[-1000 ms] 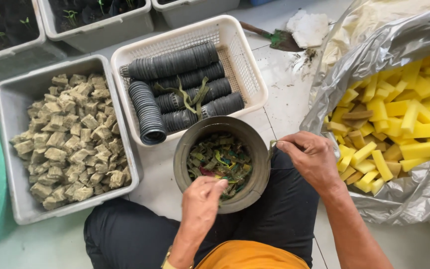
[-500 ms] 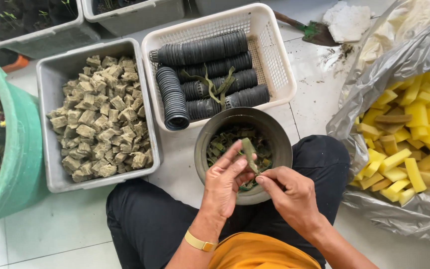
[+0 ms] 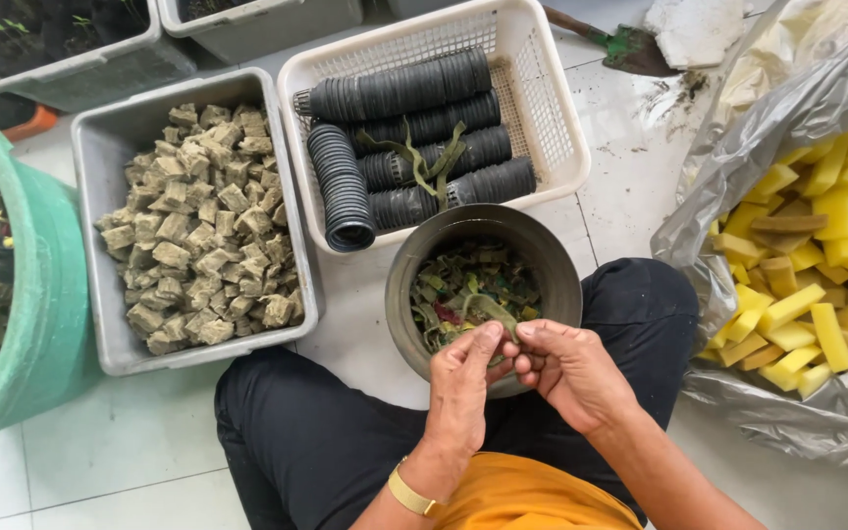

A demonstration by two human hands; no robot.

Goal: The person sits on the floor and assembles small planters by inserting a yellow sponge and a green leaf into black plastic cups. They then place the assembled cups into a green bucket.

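Both hands meet over the near rim of the dark round pot [image 3: 484, 294] — left hand [image 3: 466, 378] and right hand [image 3: 566, 368] pinching one small green plantlet [image 3: 483, 312] between fingertips. Many cuttings remain heaped in that pot — most of the sorting seems left to do.

Orange shirt [image 3: 532, 496], black trousers [image 3: 316, 442] (gold wristband [image 3: 410, 493])

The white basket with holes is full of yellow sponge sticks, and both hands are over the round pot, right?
Not quite. The head view shows the white basket holds stacks of black ribbed pots, not yellow sponge sticks. The yellow sponge sticks lie in the silvery plastic bag on the right. The rest is right: the left hand and right hand are over the round pot.
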